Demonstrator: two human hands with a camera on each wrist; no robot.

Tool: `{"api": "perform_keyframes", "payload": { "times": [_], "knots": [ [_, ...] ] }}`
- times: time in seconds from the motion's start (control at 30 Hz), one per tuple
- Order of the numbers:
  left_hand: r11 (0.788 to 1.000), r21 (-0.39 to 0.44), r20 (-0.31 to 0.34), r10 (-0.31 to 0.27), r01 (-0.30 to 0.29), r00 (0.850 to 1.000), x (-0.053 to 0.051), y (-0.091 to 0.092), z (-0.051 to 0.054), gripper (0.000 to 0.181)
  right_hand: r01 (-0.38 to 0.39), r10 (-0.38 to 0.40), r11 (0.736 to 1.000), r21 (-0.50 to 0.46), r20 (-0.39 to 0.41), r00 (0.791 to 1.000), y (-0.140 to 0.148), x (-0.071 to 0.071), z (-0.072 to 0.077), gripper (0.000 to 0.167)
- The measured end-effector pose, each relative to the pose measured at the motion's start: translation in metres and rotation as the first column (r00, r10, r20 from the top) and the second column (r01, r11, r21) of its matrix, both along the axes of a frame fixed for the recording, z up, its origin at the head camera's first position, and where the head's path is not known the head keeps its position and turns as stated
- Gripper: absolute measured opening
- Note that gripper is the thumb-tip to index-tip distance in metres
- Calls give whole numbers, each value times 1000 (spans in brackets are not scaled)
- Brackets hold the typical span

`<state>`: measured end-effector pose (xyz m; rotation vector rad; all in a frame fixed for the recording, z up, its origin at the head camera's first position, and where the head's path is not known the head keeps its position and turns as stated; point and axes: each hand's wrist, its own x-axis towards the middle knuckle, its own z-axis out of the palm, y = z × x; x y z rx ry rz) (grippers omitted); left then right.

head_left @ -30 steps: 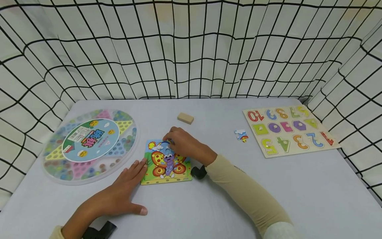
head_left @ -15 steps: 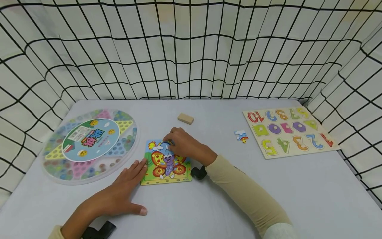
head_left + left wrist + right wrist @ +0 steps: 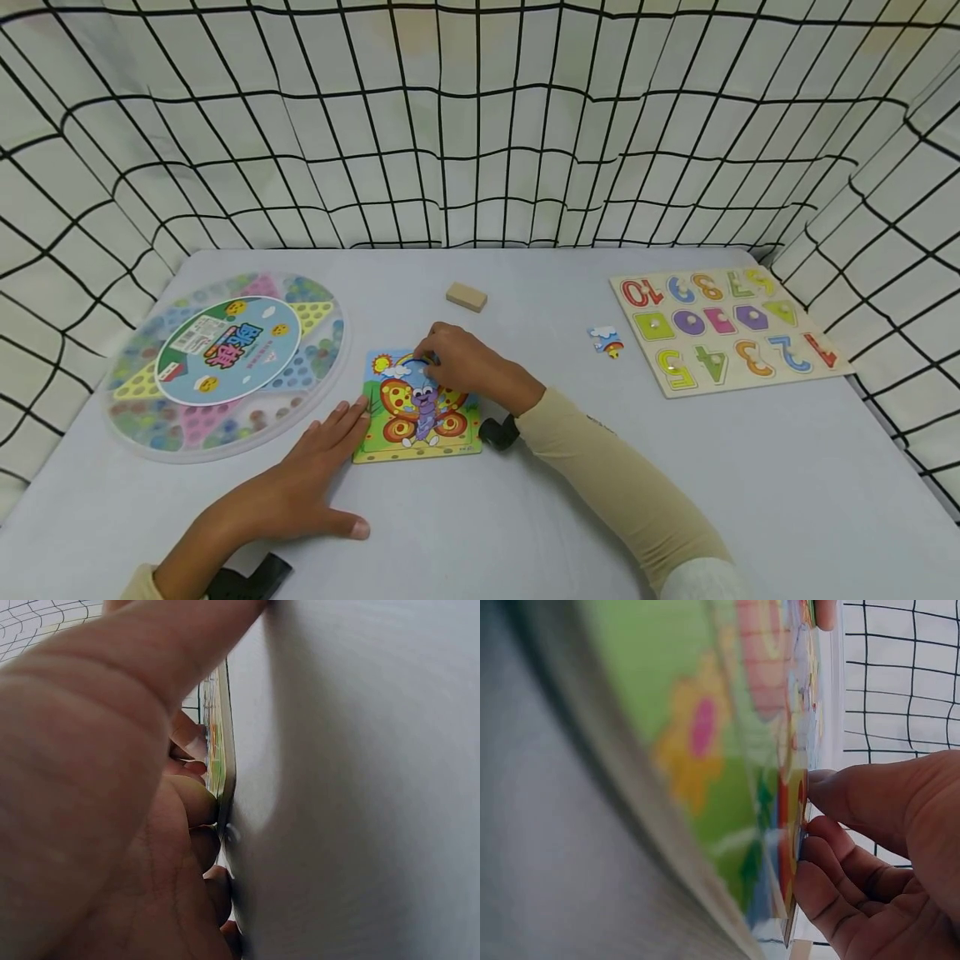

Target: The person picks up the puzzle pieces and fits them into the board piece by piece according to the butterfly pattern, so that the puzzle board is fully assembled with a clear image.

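A small butterfly jigsaw puzzle (image 3: 423,417) lies flat on the white-covered table in the head view. My left hand (image 3: 300,479) rests on the table with fingers extended, their tips against the board's left edge; the left wrist view shows those fingers (image 3: 199,802) at the edge. Over the top right of the puzzle is my right hand (image 3: 465,358), fingers curled. In the right wrist view its thumb and fingers pinch a puzzle piece (image 3: 791,825) at the picture's surface, its lower corner standing slightly proud. The fingers partly hide this piece. One loose puzzle piece (image 3: 606,342) lies to the right.
A round Chinese checkers set (image 3: 315,400) lies at the left, under a clear lid. At the right is a wooden number board (image 3: 705,333). A small wooden block (image 3: 467,297) lies behind the puzzle. Black-and-white grid cloth (image 3: 480,125) encloses the table's back and sides.
My right fingers have shifted slightly rightward and toward me at the puzzle's top, and more of the rainbow and cloud shows beside them. My left hand has stayed put.
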<state>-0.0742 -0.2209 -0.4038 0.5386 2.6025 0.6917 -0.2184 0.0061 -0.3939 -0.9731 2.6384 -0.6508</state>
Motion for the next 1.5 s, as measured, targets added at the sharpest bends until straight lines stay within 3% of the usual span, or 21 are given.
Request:
{"api": "perform_keyframes", "payload": {
  "times": [0.2,0.4,0.77,1.13,1.5],
  "knots": [
    [1000,-2,-7,-1,1,1000,-1,0,1,127,-12,13,997,-70,7,1000,6,-3,5,27],
    [1000,4,4,3,-3,1000,0,0,0,127,-5,-4,985,-171,-52,999,21,-7,11,24],
    [1000,7,7,-6,6,1000,1,0,1,126,119,-132,958,-262,-31,991,77,-18,8,22],
    [1000,6,18,5,-6,1000,3,0,0,126,199,-215,948,-248,-37,976,136,-21,4,23],
    [1000,1,-1,3,-3,1000,2,-2,-1,127,233,-239,957,-173,-14,971,181,-24,13,28]
  ]
}}
